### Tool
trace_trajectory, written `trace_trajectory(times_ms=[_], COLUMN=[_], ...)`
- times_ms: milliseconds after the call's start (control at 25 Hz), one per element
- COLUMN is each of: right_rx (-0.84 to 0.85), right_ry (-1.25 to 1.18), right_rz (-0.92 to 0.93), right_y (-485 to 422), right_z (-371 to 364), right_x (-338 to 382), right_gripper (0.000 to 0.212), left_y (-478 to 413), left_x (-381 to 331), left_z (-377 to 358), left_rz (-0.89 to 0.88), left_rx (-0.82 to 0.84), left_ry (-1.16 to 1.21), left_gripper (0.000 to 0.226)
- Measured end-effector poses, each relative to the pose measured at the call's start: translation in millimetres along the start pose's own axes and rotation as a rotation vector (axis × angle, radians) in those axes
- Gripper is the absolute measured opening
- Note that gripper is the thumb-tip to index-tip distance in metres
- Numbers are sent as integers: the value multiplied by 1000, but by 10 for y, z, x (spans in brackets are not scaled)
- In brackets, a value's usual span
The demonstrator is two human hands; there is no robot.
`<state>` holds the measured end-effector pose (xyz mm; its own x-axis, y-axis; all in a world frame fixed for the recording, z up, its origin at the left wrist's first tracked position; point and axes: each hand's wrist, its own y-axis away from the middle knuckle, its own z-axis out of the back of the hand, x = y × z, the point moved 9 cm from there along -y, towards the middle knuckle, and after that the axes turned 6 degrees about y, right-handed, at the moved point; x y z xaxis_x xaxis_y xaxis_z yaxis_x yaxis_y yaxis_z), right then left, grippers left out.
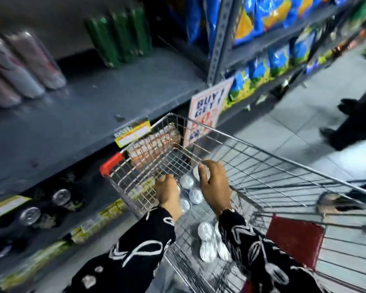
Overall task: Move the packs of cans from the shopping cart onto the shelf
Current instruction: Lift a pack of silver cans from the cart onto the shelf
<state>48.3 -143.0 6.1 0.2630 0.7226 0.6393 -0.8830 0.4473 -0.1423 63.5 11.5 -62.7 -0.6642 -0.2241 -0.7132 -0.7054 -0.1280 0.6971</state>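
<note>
A wire shopping cart [251, 149] stands against the grey shelf [89, 106]. Inside it lies a pack of cans [188, 187] with silver tops, and both my hands reach down onto it. My left hand [168, 193] grips its left side. My right hand [215, 185] curls over its right side. A second pack of cans [207, 240] lies nearer me in the cart, partly hidden by my right sleeve. The picture is blurred by motion.
Silver-pink cans [19, 68] and green cans [118, 34] stand on the shelf. Dark cans [44, 206] fill the lower shelf. A promo sign [207, 108] hangs by the cart. Snack bags [262, 66] fill the right rack. A red object [296, 240] is in the cart. A person's legs [353, 119] stand on the right.
</note>
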Motion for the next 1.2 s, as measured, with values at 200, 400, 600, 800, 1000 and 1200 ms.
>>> trace_trajectory(times_ms=[200, 400, 600, 800, 1000, 1200], right_rx=[392, 532, 448, 231, -25, -86], right_ry=[-29, 47, 49, -16, -177, -500], right_rz=[-681, -821, -870, -756, -417, -45], right_y=[77, -200, -211, -443, -944, -1203], right_z=[-907, -1266, -1060, -347, 566, 887], right_x=[-1193, -1544, -1419, -662, 638, 2082], right_gripper=[64, 66, 45, 39, 37, 22], left_y=[-366, -776, -764, -338, 332, 859], left_x=[935, 1088, 824, -166, -1691, -2896], left_z=[-194, -46, 91, 43, 231, 934], left_rz=[478, 477, 352, 179, -255, -647], left_rx=[200, 94, -44, 62, 142, -40], left_ry=[-92, -98, -159, -235, -352, -424], left_gripper=[49, 23, 47, 32, 33, 30])
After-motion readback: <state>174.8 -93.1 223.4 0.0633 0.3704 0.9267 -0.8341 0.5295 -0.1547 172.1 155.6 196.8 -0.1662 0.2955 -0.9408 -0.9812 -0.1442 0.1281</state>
